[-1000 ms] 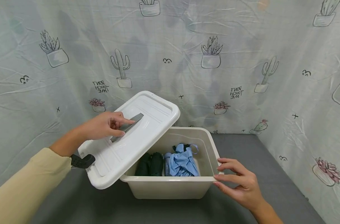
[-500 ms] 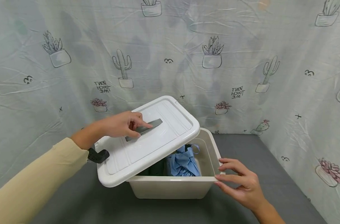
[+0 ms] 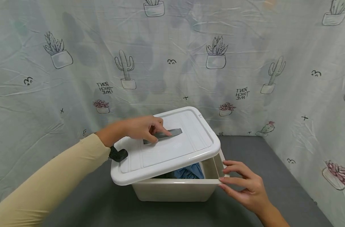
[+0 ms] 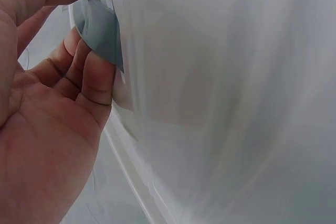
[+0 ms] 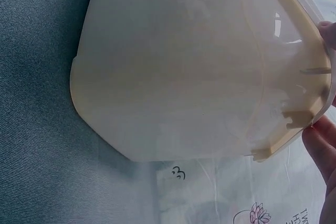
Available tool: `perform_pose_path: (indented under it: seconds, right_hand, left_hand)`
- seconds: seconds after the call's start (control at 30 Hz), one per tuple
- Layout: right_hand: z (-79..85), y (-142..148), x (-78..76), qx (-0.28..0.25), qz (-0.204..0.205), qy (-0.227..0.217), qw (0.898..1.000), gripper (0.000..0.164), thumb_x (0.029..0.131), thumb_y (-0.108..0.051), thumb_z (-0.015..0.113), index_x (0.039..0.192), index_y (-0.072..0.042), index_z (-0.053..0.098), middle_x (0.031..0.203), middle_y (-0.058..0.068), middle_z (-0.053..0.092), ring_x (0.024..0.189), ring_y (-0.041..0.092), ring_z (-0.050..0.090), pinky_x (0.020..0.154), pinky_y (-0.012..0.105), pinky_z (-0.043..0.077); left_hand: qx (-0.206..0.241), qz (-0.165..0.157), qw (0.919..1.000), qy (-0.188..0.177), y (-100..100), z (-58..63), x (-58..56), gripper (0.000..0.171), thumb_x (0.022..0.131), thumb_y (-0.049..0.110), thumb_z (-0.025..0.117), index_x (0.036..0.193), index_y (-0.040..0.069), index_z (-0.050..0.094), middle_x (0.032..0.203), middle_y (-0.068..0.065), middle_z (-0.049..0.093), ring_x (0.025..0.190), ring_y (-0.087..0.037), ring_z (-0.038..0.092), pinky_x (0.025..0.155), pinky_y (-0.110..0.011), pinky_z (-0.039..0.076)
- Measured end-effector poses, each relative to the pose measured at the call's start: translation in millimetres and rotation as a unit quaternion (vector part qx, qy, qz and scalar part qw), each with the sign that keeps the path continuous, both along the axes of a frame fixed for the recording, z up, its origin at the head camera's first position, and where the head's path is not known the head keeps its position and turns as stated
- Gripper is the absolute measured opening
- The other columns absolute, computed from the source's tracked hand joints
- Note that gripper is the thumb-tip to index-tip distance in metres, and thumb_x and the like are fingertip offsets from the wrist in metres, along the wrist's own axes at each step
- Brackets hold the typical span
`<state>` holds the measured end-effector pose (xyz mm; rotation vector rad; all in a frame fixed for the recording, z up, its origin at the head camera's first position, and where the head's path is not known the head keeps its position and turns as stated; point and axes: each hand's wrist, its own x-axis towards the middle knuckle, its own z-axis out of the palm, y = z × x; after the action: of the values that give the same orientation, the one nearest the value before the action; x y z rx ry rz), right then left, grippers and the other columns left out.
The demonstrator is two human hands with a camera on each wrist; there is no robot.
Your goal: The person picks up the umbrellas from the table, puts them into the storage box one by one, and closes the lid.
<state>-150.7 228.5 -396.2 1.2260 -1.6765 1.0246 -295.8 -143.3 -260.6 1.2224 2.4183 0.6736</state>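
A white plastic lid (image 3: 186, 148) hangs tilted over a cream storage bin (image 3: 172, 190), its right end above the bin's right part and its left end past the left side. My left hand (image 3: 145, 127) holds the lid by its grey handle (image 3: 176, 132); the left wrist view shows fingers curled behind that handle (image 4: 100, 30). At the bin's front right corner my right hand (image 3: 244, 187) holds the rim between thumb and fingers. Inside the bin, blue cloth (image 3: 190, 172) shows through the remaining gap, beside something dark mostly hidden by the lid.
The bin stands on a dark grey surface (image 3: 246, 151). Behind it and to the right hangs a pale curtain (image 3: 184, 78) printed with potted plants. A black band (image 3: 118, 154) sits at my left wrist.
My left hand has carried the lid rightward and lowered it over the bin, flattening its tilt. More of the blue cloth and dark items is covered. The right hand stays at the corner.
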Motion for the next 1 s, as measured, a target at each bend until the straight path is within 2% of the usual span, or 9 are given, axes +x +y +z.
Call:
perform_pose_path:
  seconds: [0.2,0.53,0.77,1.0]
  right_hand:
    - [-2.6,2,-0.7,-0.001,-0.001,0.005,1.000,0.013,0.089,-0.014,0.081,0.093,-0.002,0.081,0.103,0.018,0.068,0.127,0.023,0.062,0.107,0.021,0.049]
    - [-2.0,-1,0.1,-0.018,0.006,0.017,1.000,0.014,0.088,-0.012,0.081,0.089,0.002,0.080,0.102,0.019,0.069,0.120,0.024,0.063,0.106,0.021,0.050]
    - [-3.5,-4,-3.1,-0.040,0.025,0.033,0.998,0.014,0.084,-0.009,0.084,0.085,0.004,0.079,0.098,0.021,0.068,0.112,0.026,0.065,0.102,0.022,0.053]
    - [-3.3,-3,-5.4,-0.073,0.046,0.051,0.995,0.011,0.080,-0.002,0.086,0.079,0.006,0.078,0.092,0.024,0.067,0.100,0.030,0.064,0.095,0.025,0.055]
  left_hand:
    - [-0.004,-0.027,0.9995,-0.016,15,-0.9,0.6,0.049,0.090,0.003,0.073,0.134,0.021,0.069,0.095,-0.007,0.057,0.072,-0.020,0.049,0.065,-0.025,0.043]
    - [-0.028,-0.056,0.9980,-0.002,29,-3.1,-3.5,0.052,0.088,0.000,0.070,0.134,0.023,0.069,0.093,-0.006,0.056,0.070,-0.016,0.044,0.066,-0.023,0.040]
    - [-0.035,-0.058,0.9976,-0.013,35,-5.1,-5.4,0.052,0.088,0.000,0.070,0.134,0.023,0.069,0.095,-0.005,0.056,0.072,-0.016,0.043,0.068,-0.024,0.039]
    - [-0.053,-0.058,0.9968,-0.012,41,-7.5,-3.7,0.051,0.088,0.002,0.072,0.133,0.027,0.070,0.094,-0.005,0.054,0.073,-0.013,0.041,0.069,-0.023,0.038]
